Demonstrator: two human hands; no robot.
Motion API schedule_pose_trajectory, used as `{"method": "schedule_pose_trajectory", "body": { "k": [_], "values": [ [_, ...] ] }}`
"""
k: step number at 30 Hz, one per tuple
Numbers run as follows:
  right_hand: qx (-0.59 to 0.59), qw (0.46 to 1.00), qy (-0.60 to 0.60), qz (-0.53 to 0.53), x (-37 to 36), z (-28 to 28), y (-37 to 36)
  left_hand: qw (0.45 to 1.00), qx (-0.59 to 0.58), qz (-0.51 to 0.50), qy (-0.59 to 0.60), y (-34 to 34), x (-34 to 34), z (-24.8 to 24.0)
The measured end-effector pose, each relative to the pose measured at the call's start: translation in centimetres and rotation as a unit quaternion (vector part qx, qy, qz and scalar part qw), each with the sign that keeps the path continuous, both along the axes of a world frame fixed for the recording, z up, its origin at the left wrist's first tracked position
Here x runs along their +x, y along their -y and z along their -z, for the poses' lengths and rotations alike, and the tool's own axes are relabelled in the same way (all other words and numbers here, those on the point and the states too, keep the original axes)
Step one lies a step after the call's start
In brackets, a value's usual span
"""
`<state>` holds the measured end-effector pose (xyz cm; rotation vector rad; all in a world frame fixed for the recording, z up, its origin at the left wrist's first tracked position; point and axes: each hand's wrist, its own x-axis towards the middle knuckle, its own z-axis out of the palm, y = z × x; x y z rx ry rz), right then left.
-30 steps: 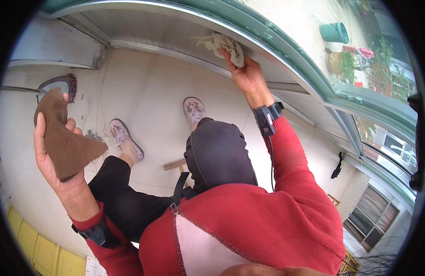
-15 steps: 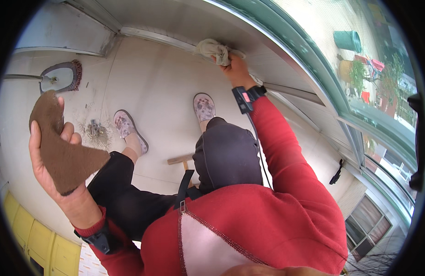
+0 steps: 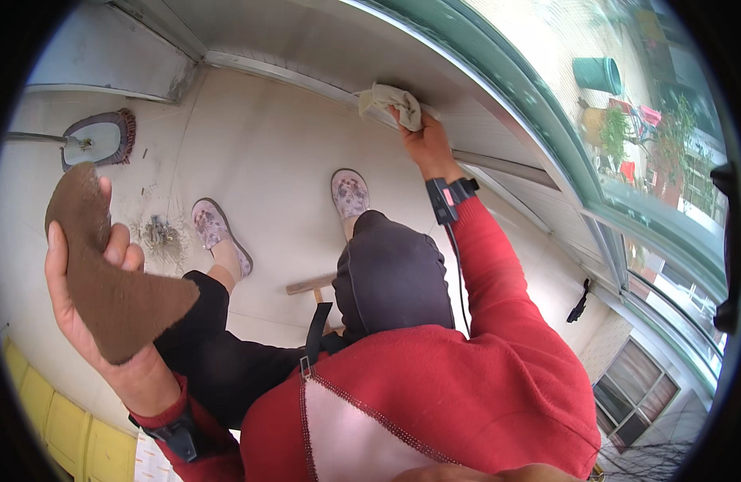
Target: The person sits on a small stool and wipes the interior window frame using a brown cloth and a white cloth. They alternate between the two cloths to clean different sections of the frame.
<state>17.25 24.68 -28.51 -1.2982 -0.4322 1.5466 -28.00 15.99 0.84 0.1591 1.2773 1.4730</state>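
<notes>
On the left, my left hand (image 3: 59, 277) is raised with the thumb and fingers closed round a brown, fuzzy, curved piece of cloth (image 3: 118, 285). The piece is stiff enough to stand up from the palm, and what exactly it is I cannot tell. Farther off, my right hand (image 3: 428, 146) grips a crumpled off-white rag (image 3: 396, 103). That rag touches the low edge of the grey wall panel (image 3: 322, 48) under the window. Part of it is hidden behind my fingers.
A mop (image 3: 97, 143) lies at the far left, near a heap of debris (image 3: 162, 237) on the pale floor (image 3: 250, 145). A small wooden stool (image 3: 310, 285) shows beside my knee. The green window frame (image 3: 539, 120) runs along the right; yellow cabinets (image 3: 65, 426) stand lower left.
My right hand has moved the rag slightly to the right and nearer along the foot of the panel. My left hand still holds the brown piece, nearly in place. The view has shifted a little.
</notes>
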Motion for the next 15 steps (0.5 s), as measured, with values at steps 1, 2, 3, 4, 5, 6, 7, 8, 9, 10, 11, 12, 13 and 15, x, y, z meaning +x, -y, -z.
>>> {"method": "schedule_pose_trajectory", "body": {
  "k": [1, 2, 3, 4, 5, 6, 7, 8, 9, 10, 11, 12, 13, 15],
  "values": [
    [-0.053, 0.971, -0.216, 0.088, 0.1, -3.3, 0.3, 1.000, -0.014, 0.006, -0.003, 0.0, 0.3, 0.1],
    [-0.020, 0.978, -0.201, 0.045, 0.2, -6.8, 0.9, 1.000, -0.015, 0.013, -0.001, -0.1, 0.5, 0.1],
    [-0.027, 0.992, -0.118, 0.024, 0.3, -10.1, 1.3, 1.000, -0.001, 0.025, -0.013, -0.2, 0.9, 0.2],
    [-0.015, 0.998, -0.058, -0.013, 0.3, -13.3, 1.6, 1.000, -0.006, 0.023, 0.012, -0.6, 1.3, 0.3],
    [-0.024, 0.999, 0.016, -0.027, 0.1, -16.2, 2.2, 1.000, 0.001, 0.019, -0.002, -0.8, 1.8, 0.5],
    [-0.001, 0.992, 0.037, -0.118, 0.0, -19.2, 2.9, 1.000, -0.005, 0.030, 0.004, -1.3, 2.5, 0.7],
    [0.006, 0.980, 0.059, -0.189, -0.4, -22.0, 3.7, 0.999, 0.010, 0.036, 0.010, -1.6, 3.2, 0.9],
    [0.076, 0.970, 0.015, -0.231, -0.9, -24.7, 4.7, 0.999, -0.014, 0.045, -0.006, -1.9, 4.1, 1.1],
    [0.127, 0.957, -0.011, -0.259, -1.6, -27.1, 5.8, 0.998, -0.045, 0.038, -0.022, -2.1, 5.2, 1.3],
    [0.157, 0.940, -0.063, -0.296, -2.4, -29.2, 6.3, 0.996, 0.003, 0.088, -0.020, -2.2, 6.3, 1.3],
    [0.165, 0.924, -0.107, -0.329, -3.4, -30.9, 7.0, 0.993, -0.004, 0.112, -0.020, -2.1, 7.3, 1.1],
    [0.151, 0.920, -0.121, -0.340, -4.6, -32.2, 7.5, 0.985, 0.077, 0.155, 0.023, -1.5, 8.4, 0.8],
    [0.143, 0.929, -0.048, -0.337, -6.4, -32.8, 7.7, 0.978, 0.101, 0.173, 0.061, -1.0, 9.8, 0.5],
    [0.125, 0.917, -0.083, -0.369, -8.1, -34.5, 9.0, 0.922, 0.250, 0.259, 0.145, 0.5, 13.4, -0.2]
  ]
}}
